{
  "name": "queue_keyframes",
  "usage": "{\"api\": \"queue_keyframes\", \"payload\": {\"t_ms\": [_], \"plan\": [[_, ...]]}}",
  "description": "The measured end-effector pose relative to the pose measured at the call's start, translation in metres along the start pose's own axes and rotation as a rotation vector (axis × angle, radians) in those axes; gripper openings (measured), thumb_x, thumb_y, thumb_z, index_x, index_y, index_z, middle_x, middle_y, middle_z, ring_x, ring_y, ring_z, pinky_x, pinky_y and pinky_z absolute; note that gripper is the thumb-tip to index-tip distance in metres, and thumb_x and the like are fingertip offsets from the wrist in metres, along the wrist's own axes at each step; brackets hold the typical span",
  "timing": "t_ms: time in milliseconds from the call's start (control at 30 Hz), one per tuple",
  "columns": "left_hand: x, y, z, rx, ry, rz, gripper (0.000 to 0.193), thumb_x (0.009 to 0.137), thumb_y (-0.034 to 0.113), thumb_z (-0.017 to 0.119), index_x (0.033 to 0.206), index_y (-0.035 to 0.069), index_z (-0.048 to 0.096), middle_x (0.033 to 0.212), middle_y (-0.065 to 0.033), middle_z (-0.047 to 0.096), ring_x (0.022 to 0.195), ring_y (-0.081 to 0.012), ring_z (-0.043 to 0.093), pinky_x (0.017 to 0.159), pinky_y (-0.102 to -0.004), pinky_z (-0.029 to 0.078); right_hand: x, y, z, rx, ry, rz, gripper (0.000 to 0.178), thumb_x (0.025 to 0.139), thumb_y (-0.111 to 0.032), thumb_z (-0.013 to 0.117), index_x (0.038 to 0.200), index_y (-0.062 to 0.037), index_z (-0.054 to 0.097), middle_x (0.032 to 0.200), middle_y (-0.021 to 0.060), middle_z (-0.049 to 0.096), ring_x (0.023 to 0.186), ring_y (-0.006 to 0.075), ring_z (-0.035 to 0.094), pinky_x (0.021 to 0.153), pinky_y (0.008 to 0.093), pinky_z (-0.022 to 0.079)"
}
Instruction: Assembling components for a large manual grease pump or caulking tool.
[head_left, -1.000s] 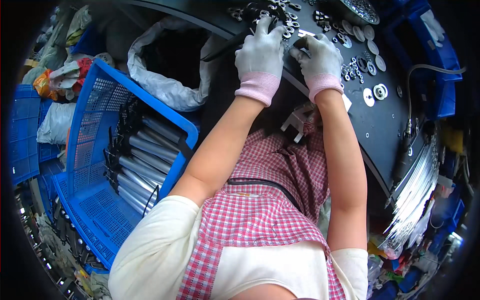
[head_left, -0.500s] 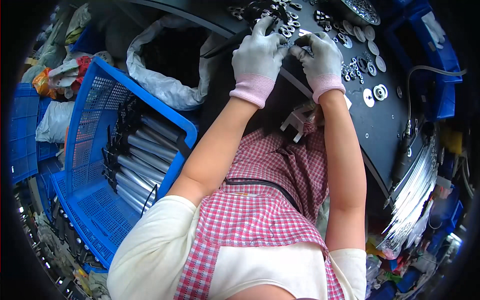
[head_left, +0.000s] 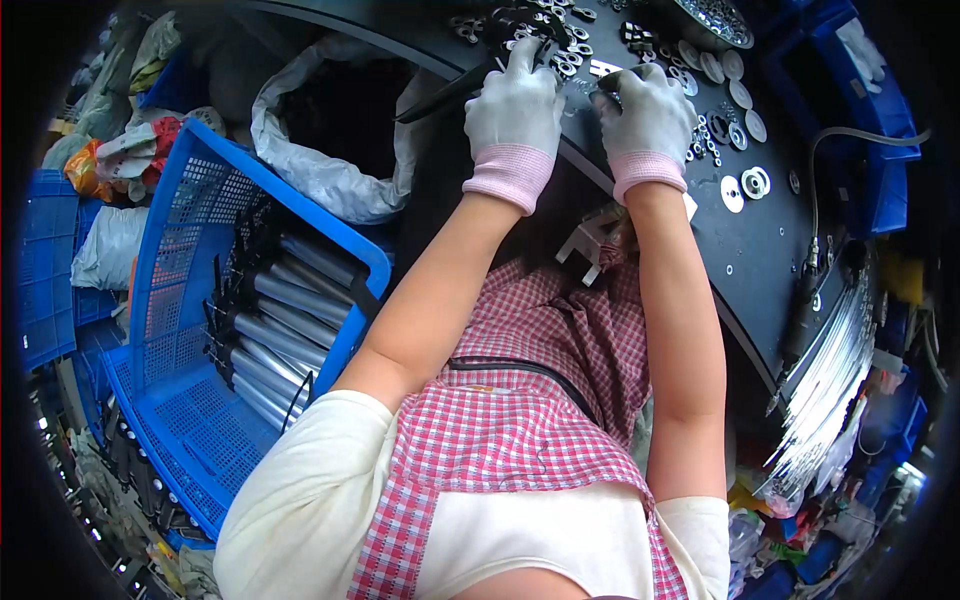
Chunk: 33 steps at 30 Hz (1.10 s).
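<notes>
My left hand (head_left: 514, 115), in a white glove with a pink cuff, is over the table edge, next to a pile of black parts (head_left: 520, 28). Its fingers are bent around something I cannot make out, and a long black piece (head_left: 440, 97) sticks out beside it. My right hand (head_left: 650, 115), gloved alike, is to the right with fingers curled down; what they hold is hidden. Small shiny pieces (head_left: 576, 97) show in the gap between the hands. Metal link-shaped parts (head_left: 568, 62) lie just beyond.
On the dark table (head_left: 755, 300) lie round metal discs (head_left: 732, 194), small rings (head_left: 708, 140) and a bowl of small parts (head_left: 715, 20). Bundled thin metal rods (head_left: 825, 370) hang at the right. A blue basket (head_left: 375, 262) holding metal tubes (head_left: 290, 320) and a white sack (head_left: 275, 150) stand left.
My hands have moved apart, widening the gap between them. The right hand has shifted slightly right; the left hand's fingers are nearer the black parts.
</notes>
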<state>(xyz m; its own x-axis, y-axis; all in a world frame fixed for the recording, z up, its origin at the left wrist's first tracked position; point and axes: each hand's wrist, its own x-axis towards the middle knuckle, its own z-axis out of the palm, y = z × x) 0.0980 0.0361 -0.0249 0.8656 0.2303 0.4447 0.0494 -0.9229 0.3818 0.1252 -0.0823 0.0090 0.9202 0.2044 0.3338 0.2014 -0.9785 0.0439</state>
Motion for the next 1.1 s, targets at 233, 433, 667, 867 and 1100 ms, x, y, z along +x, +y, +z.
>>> {"api": "queue_keyframes", "payload": {"t_ms": [233,433,667,867,1100], "plan": [[-0.007,-0.033,-0.012,-0.521,0.230,0.077,0.030,0.083,-0.001,0.060,0.109,0.012,0.060,0.125,-0.0069,0.057,0.094,-0.0232,0.065,0.078,-0.0328,0.052,0.000,0.009,0.003,0.044,0.031,0.036,0.023,0.082,-0.032,0.067,0.095,-0.0138,0.070,0.108,0.0059,0.062,0.104,0.0250,0.057,0.086,0.0396,0.047],[-0.011,-0.078,-0.059,-1.358,-0.037,-0.439,0.054,0.093,0.009,0.053,0.141,0.011,0.028,0.130,-0.0082,0.050,0.067,-0.0078,0.056,0.045,-0.0138,0.042,0.005,0.009,0.008,0.079,-0.020,0.006,0.028,0.081,-0.036,0.068,0.097,-0.0134,0.069,0.108,0.0075,0.061,0.105,0.0256,0.057,0.086,0.0407,0.047],[-0.050,-0.137,-0.056,-1.346,-0.813,-0.927,0.026,0.096,0.027,0.052,0.117,0.012,0.057,0.099,0.0007,0.061,0.056,-0.0021,0.048,0.037,-0.0110,0.034,0.004,0.017,0.002,0.229,0.168,0.007,0.025,0.079,-0.033,0.070,0.093,-0.0117,0.069,0.100,0.0088,0.063,0.098,0.0269,0.060,0.083,0.0413,0.047],[-0.077,-0.127,-0.114,-1.897,-0.718,-1.166,0.027,0.099,0.016,0.045,0.125,0.014,0.053,0.120,-0.0044,0.059,0.061,-0.0064,0.055,0.037,-0.0098,0.034,-0.051,0.004,-0.061,1.346,-0.103,0.086,0.024,0.078,-0.016,0.075,0.091,0.0004,0.063,0.086,0.0035,0.063,0.082,0.0094,0.058,0.074,0.0245,0.048],[-0.047,-0.006,-0.153,-1.321,-0.478,-0.282,0.029,0.094,0.011,0.050,0.123,0.005,0.047,0.105,-0.0113,0.059,0.062,-0.0114,0.051,0.050,-0.0224,0.034,-0.087,-0.029,-0.099,1.902,-0.175,0.173,0.019,0.079,-0.011,0.074,0.087,0.0014,0.061,0.092,0.0031,0.061,0.079,0.0080,0.055,0.075,0.0222,0.045]]}}
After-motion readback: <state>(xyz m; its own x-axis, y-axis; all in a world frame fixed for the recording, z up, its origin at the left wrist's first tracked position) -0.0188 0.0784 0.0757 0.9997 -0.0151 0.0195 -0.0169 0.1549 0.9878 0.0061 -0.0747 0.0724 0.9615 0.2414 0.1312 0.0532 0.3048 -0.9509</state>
